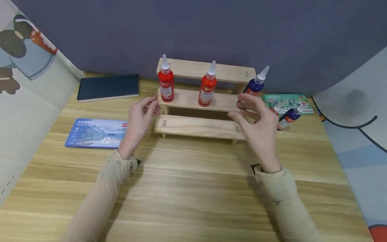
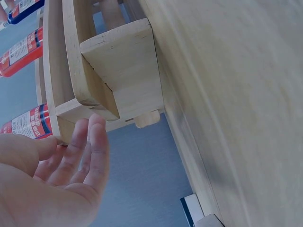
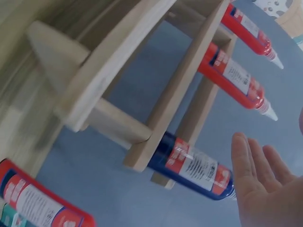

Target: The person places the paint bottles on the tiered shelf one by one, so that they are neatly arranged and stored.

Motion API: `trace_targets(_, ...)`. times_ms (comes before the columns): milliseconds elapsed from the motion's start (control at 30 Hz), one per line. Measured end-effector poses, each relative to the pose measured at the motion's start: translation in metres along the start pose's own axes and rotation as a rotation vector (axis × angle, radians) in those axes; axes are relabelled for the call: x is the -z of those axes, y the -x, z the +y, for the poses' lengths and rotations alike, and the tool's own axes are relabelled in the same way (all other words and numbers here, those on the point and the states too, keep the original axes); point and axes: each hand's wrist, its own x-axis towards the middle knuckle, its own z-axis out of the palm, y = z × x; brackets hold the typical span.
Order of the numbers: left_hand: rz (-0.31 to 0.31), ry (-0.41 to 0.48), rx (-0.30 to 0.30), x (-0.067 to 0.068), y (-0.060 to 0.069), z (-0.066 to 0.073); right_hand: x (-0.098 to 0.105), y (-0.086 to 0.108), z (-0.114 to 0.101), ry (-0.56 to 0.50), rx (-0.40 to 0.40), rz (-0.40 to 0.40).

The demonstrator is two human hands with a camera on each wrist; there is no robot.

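Note:
A three-step wooden rack stands at the back of the table. On its middle step are a red paint bottle at the left, another red paint bottle near the centre and a dark blue paint bottle at the right end. My left hand is at the left end of that step, fingers loosely bent by the board's corner; whether it touches is unclear. Beside the blue bottle, my right hand has its thumb and fingers spread apart, gripping nothing. In the head view it partly covers that bottle.
Right of the rack stand a red bottle and a dark blue bottle, with a green box behind them. At the left lie a blue paint box and a dark notebook. A dark panel closes off the back.

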Motion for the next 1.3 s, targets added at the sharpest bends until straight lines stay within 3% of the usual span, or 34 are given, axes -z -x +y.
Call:
trace_targets(267,0.005,-0.006,0.005,0.0,0.0,0.001,0.018,0.002,0.01,0.008,-0.061,0.057)
trace_targets(633,-0.004,-0.005,0.004,0.0,0.0,0.002,0.049,0.008,0.032,0.136,-0.133,0.125)
trace_targets(1100,-0.001,-0.009,-0.005,0.0,0.0,-0.001,0.07,0.009,0.056,0.256,-0.244,0.211)
trace_targets(1300,-0.003,-0.014,0.005,0.0,0.0,-0.001,0.078,0.01,0.062,0.262,-0.242,0.248)
